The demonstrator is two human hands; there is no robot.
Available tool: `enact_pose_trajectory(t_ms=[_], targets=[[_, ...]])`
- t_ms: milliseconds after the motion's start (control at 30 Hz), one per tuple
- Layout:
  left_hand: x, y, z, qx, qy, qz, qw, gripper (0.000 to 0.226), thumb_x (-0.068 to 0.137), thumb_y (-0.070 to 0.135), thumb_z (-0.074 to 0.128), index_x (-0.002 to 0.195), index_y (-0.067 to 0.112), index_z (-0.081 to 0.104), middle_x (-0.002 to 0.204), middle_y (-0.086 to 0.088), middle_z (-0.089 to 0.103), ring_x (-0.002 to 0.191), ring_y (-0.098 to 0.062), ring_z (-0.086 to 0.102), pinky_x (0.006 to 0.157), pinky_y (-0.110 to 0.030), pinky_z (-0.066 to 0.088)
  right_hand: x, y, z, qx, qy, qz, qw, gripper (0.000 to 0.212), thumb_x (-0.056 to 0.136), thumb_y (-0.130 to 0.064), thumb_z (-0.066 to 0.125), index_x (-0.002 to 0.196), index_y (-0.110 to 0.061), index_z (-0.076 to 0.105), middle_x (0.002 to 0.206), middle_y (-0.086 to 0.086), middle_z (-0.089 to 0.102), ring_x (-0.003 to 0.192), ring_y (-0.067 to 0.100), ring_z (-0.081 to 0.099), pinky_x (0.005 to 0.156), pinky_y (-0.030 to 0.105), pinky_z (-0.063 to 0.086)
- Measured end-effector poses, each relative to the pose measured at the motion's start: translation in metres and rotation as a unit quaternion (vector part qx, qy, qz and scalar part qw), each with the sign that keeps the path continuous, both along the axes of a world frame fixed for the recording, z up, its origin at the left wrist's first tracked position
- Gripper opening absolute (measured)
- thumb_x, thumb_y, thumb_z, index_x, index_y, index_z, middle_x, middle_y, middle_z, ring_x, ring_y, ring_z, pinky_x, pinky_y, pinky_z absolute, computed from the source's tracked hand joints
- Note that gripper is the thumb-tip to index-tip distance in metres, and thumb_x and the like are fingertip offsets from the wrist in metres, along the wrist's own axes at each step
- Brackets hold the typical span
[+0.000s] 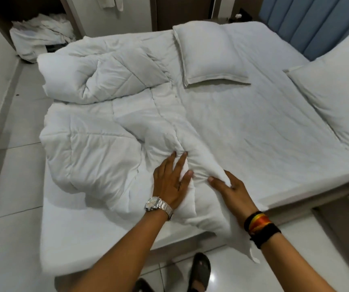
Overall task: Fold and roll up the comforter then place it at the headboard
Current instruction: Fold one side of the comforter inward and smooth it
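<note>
A white quilted comforter (102, 114) lies bunched over the left half of the bed (253, 127), and one corner hangs off the near edge. My left hand (171, 180), with a silver watch on the wrist, presses flat on a fold of it with fingers spread. My right hand (230, 190), wearing dark and coloured wristbands, pinches a ridge of the comforter between thumb and fingers. The blue padded headboard (308, 22) stands at the far right.
Two white pillows (207, 53) (338, 95) lie near the headboard. A heap of white linen (41, 36) sits on the floor at the far left. Tiled floor (11, 186) runs along the left side. My sandalled feet (199, 272) stand at the bed's near edge.
</note>
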State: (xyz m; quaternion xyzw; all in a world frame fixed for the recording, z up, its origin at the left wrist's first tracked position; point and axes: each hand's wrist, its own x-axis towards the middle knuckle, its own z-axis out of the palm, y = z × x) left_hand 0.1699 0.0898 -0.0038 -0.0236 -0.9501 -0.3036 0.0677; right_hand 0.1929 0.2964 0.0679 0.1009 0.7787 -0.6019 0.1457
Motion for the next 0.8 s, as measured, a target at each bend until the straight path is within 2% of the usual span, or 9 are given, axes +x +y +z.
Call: enact_pose_trajectory(t_ms=[67,200,333,400,533,600,667,733,800], targets=[[0.027,0.007,-0.019,-0.036,-0.06,-0.015,0.997,0.066,0.101,0.071,0.02,0.162,0.047,0.016,0.172,0.001,0.022,0.152,-0.026,0.03,0.12,-0.053,0.029,0.022,0.014,-0.029,0.03,-0.04,-0.001,0.999,0.029,0.096,-0.042,0.073,0.124,-0.036,0.069,0.121,-0.007,0.075,0.104,0.012,0.071,0.093,0.036,0.055],[0.061,0.018,-0.066,-0.139,-0.181,-0.068,0.971,0.065,0.104,0.066,0.017,0.164,0.046,-0.001,0.175,0.003,-0.002,0.16,-0.027,0.005,0.127,-0.054,0.006,0.045,0.035,-0.095,0.165,-0.092,-0.002,0.982,0.061,0.096,-0.048,0.071,0.15,-0.029,0.052,0.143,0.005,0.063,0.127,0.03,0.059,0.106,0.04,0.047],[0.078,0.021,-0.085,-0.165,-0.181,-0.052,0.968,0.063,0.107,0.059,0.018,0.165,0.041,0.001,0.175,0.0,-0.005,0.161,-0.024,-0.004,0.128,-0.05,-0.004,0.046,0.03,-0.124,0.307,-0.039,0.065,0.949,0.091,0.094,-0.064,0.062,0.167,-0.035,0.015,0.168,0.015,0.028,0.15,0.037,0.033,0.119,0.052,0.037],[0.086,0.018,-0.084,-0.153,-0.161,-0.037,0.974,0.064,0.107,0.058,0.02,0.166,0.037,0.006,0.175,-0.003,-0.002,0.161,-0.024,-0.003,0.129,-0.049,-0.002,0.042,0.017,-0.124,0.373,0.052,0.112,0.919,0.092,0.094,-0.073,0.052,0.166,-0.041,0.006,0.174,0.012,0.009,0.158,0.034,0.018,0.122,0.057,0.027],[0.097,-0.012,-0.074,-0.114,-0.117,0.048,0.985,0.066,0.104,0.058,0.02,0.165,0.034,0.018,0.175,-0.004,0.007,0.161,-0.025,0.004,0.129,-0.052,0.006,0.011,-0.027,-0.117,0.449,0.182,0.197,0.852,0.085,0.098,-0.075,0.036,0.168,-0.037,0.004,0.176,0.011,-0.002,0.162,0.035,0.002,0.124,0.066,0.008],[0.101,-0.036,-0.072,-0.1,-0.104,0.099,0.985,0.065,0.104,0.056,0.023,0.165,0.033,0.019,0.175,-0.004,0.008,0.161,-0.024,0.006,0.129,-0.052,0.008,-0.003,-0.041,-0.125,0.481,0.189,0.26,0.816,0.082,0.101,-0.073,0.031,0.168,-0.036,0.0,0.176,0.009,-0.011,0.162,0.033,-0.006,0.124,0.069,0.001],[0.103,-0.065,-0.071,-0.081,-0.104,0.156,0.979,0.067,0.104,0.057,0.024,0.166,0.031,0.019,0.175,-0.005,0.007,0.161,-0.025,0.006,0.128,-0.053,0.008,-0.01,-0.043,-0.142,0.51,0.136,0.323,0.785,0.081,0.101,-0.074,0.023,0.167,-0.037,-0.005,0.174,0.006,-0.02,0.161,0.031,-0.014,0.123,0.069,-0.001],[0.108,-0.1,-0.072,-0.086,-0.107,0.193,0.972,0.067,0.104,0.057,0.024,0.166,0.032,0.017,0.175,-0.006,0.005,0.161,-0.027,0.005,0.128,-0.055,0.008,-0.011,-0.048,-0.155,0.525,0.091,0.34,0.775,0.081,0.1,-0.075,0.018,0.167,-0.037,-0.004,0.174,0.008,-0.022,0.161,0.031,-0.017,0.121,0.071,-0.002],[0.112,-0.133,-0.076,-0.111,-0.1,0.193,0.97,0.066,0.105,0.057,0.024,0.166,0.032,0.016,0.175,-0.006,0.002,0.161,-0.027,0.003,0.127,-0.057,0.008,-0.008,-0.066,-0.158,0.528,0.122,0.333,0.772,0.079,0.101,-0.074,0.015,0.168,-0.035,-0.002,0.174,0.013,-0.019,0.161,0.033,-0.016,0.12,0.073,-0.005]])
